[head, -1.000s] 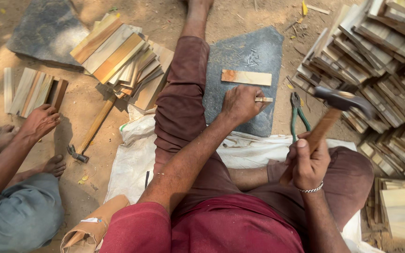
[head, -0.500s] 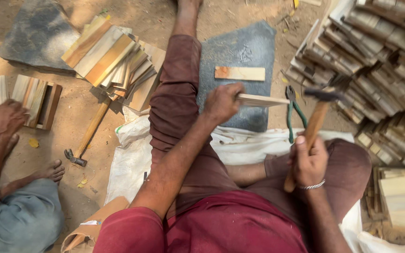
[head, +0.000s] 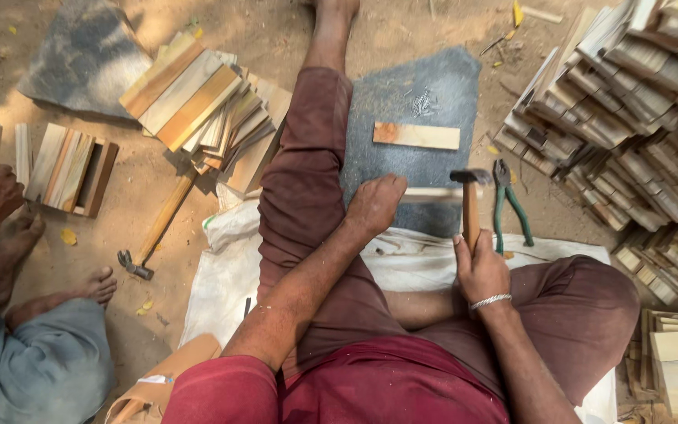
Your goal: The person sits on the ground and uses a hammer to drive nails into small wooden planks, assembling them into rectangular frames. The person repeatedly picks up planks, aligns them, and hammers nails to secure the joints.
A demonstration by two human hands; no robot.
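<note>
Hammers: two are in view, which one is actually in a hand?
The hammer in the right hand, head down at the slat on the grey slab. The other hammer lies untouched on the dirt.

Light: bright daylight, dappled.
Shadows: soft patches across the dirt ground.
Blur: slight on the hammer.
Edges: wide-angle bending.

Person in red and maroon clothing, arms and feet bare

A red short-sleeved shirt covers the torso, its sleeves ending above the elbows. Maroon-brown trousers cover both legs down to the ankle, creased at the knees. A thin silver bracelet circles the right wrist; the left wrist is unadorned.
</note>
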